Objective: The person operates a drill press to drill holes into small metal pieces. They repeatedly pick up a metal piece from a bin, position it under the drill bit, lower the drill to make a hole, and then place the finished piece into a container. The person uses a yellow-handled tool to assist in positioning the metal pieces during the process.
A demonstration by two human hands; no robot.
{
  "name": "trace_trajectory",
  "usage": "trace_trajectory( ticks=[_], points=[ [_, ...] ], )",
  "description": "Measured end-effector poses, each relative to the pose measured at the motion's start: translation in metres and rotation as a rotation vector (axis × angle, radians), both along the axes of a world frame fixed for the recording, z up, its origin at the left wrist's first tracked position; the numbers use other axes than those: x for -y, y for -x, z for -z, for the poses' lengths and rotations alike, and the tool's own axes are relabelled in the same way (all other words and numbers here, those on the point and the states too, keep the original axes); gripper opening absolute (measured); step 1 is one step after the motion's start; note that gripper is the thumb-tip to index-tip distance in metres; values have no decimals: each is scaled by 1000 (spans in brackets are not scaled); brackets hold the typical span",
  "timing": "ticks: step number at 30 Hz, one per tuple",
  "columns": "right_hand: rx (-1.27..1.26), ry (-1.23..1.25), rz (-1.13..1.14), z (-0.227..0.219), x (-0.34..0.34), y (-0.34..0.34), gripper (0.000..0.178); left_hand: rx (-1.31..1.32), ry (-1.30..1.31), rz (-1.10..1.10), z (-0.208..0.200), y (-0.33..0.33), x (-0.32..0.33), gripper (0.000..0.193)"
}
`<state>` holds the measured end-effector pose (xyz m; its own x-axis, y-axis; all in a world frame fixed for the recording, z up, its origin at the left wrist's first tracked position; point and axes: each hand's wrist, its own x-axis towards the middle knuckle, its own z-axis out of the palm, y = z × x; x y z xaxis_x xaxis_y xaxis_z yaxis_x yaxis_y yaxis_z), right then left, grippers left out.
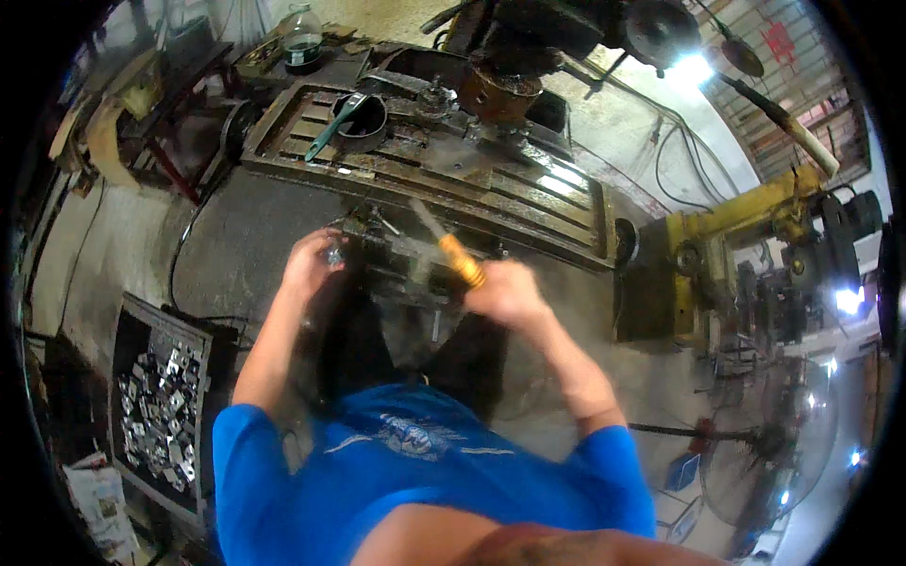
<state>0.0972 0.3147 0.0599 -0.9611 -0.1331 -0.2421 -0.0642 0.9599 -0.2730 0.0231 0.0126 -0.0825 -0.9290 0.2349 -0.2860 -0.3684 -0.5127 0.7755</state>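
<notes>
Currently gripping a yellow-handled tool [461, 262] in the right hand [508, 294], closed in a fist around the rear of the handle. Pointing the thin shaft up and leftward from the knuckles, toward the gap between both hands. Blurred along the shaft; cannot tell the exact kind of tool.

With the left hand [310, 266], roughly level with the right and apart from it, pinching a small metal piece [335, 254] between thumb and curled fingers. Shiny, but too small and smeared to make out in shape.

Between the hands, near both: a dark metal fixture [406, 264], cluttered on top. Just beyond it, ahead and right of the left hand, a short pale rod [385, 223], slanting.

Ahead of both hands: a slotted machine table [444, 184], reaching out past each to either side. On it, ahead of the left hand, a dark round pot [363, 141] with a green-handled brush [324, 141] leaning across the rim. Farther out that way, a glass jar [302, 42] with dark liquid at the bottom.

Left of the left hand and nearer the body: a dark bin [168, 314], heaped with small metal blocks [160, 415].

Well right of the right hand: a yellow machine [656, 283]; closer in, a caged fan [769, 443]. Far beyond the same hand, a bright lamp [694, 70].
</notes>
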Motion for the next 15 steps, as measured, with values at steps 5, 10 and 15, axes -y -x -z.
trace_trajectory(
  ticks=[5,10,15],
  points=[
    [-205,-123,212,-7,-38,74,32,25,45,-32,-3,8,2,25],
    [-307,-94,321,6,-42,138,35,-77,70,12,-20,16,-2,24],
    [-188,-67,319,2,-36,131,39,-76,289,-12,-50,8,-7,26]
  ],
)
